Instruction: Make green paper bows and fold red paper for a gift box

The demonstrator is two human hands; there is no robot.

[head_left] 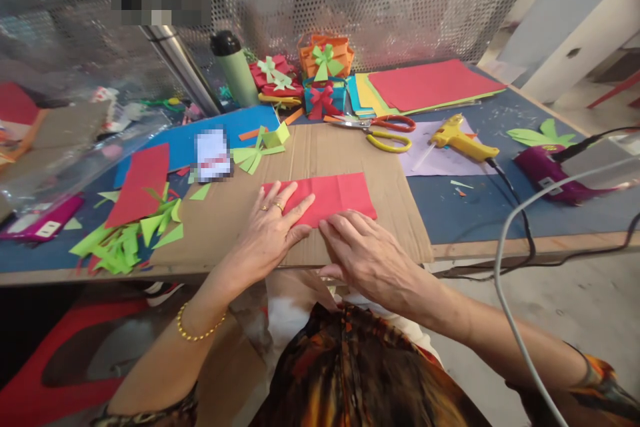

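A red sheet of paper (345, 193) with crease lines lies on a flat piece of brown cardboard (400, 213). My left hand (273, 223), with rings on it, rests flat over the paper's left part, fingers spread. My right hand (365, 250) lies at the paper's lower right edge, its fingers bent and close together, fingertips touching the paper. The right thumb is apart from the fingers, near the table's front edge. Beyond the paper are scissors (373, 123) with red and yellow handles, and green paper strips (257, 155).
Right of the cardboard, a yellow glue gun (463, 139) lies on lilac paper (435, 163), its cord trailing forward. Coloured sheets (435, 83), folded paper pieces with bows (325, 63) and a green bottle (235, 70) stand behind. Green scraps (120, 247) and a phone-like object (213, 155) are left.
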